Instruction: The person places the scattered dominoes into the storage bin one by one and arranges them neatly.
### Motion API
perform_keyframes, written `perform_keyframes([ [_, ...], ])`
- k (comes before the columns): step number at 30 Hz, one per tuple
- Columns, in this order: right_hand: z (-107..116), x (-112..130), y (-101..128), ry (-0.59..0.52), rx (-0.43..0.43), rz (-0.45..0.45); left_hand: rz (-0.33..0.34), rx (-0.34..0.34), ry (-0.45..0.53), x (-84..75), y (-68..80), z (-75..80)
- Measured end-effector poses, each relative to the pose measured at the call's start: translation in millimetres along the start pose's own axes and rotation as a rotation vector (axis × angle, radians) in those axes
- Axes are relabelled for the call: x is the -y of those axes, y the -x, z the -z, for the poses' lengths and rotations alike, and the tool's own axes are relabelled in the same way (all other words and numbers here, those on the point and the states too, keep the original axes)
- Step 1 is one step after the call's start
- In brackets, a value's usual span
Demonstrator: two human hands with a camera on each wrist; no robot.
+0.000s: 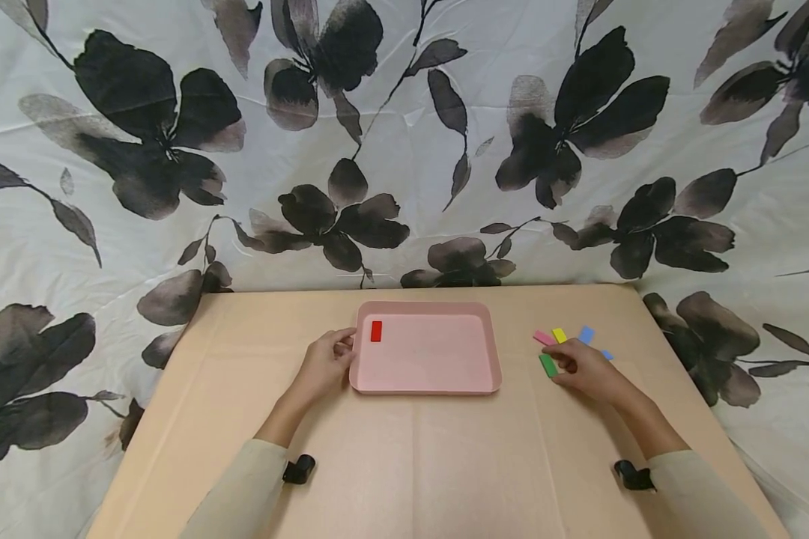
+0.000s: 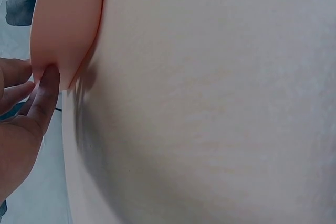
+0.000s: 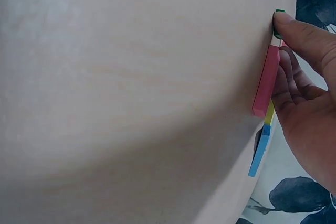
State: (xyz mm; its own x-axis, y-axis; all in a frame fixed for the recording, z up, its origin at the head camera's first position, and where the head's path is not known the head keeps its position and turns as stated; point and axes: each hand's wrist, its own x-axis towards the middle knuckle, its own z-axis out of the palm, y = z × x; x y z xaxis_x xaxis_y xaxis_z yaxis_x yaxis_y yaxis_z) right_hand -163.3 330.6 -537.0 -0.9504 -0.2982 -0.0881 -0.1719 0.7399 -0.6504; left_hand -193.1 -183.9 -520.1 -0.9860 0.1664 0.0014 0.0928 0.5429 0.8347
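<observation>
In the head view, the right hand (image 1: 589, 372) rests on the counter (image 1: 404, 464), and its fingers touch the green block (image 1: 548, 365), which lies just at 9 o'clock of them, long axis pointing toward 11 o'clock. The pink block (image 1: 543, 337), yellow block (image 1: 559, 335) and blue block (image 1: 586, 334) lie near, at 12 o'clock. The left hand (image 1: 325, 364) holds the left rim of the pink tray (image 1: 426, 385), with a red block (image 1: 376, 331) inside.

In the left wrist view, the fingers (image 2: 44, 95) curl against the tray corner.

In the right wrist view, one fingertip (image 3: 286, 22) presses the green block (image 3: 279, 12); the fingers look relaxed, not grasping.
</observation>
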Motion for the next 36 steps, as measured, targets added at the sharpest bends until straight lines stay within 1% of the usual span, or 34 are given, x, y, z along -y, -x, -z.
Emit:
perform_keyframes([
  [6,2.8,1.7,0.7,0.013,-0.009,-0.004,-0.014,-0.002,-0.003,-2.2,-1.4,-0.6],
  [10,3.4,3.5,1.0,0.007,-0.03,-0.013,-0.006,0.0,-0.01,-1.8,-2.1,-1.2],
  [13,3.2,7.0,-1.0,-0.002,-0.062,-0.025,-0.003,0.0,-0.015,-2.1,-2.3,-1.1],
  [17,3.9,15.2,-5.7,0.009,-0.103,-0.017,-0.003,0.002,-0.004,-2.9,-2.3,-0.3],
  [20,3.8,23.2,-10.2,0.017,-0.104,0.005,-0.007,0.01,-0.007,-1.4,-1.9,0.3],
  [23,1.8,29.6,-15.5,-0.007,-0.094,0.013,-0.004,0.011,-0.013,0.6,-1.1,1.1],
  [27,-0.1,36.6,-20.3,-0.04,-0.092,0.006,-0.002,0.009,-0.004,1.8,0.1,1.6],
  [33,2.1,48.9,-28.1,-0.047,-0.107,-0.005,0.004,0.018,0.002,1.3,0.0,0.3],
  [36,2.7,56.2,-37.1,-0.036,-0.126,0.027,0.009,0.017,-0.001,1.0,0.4,1.3],
])
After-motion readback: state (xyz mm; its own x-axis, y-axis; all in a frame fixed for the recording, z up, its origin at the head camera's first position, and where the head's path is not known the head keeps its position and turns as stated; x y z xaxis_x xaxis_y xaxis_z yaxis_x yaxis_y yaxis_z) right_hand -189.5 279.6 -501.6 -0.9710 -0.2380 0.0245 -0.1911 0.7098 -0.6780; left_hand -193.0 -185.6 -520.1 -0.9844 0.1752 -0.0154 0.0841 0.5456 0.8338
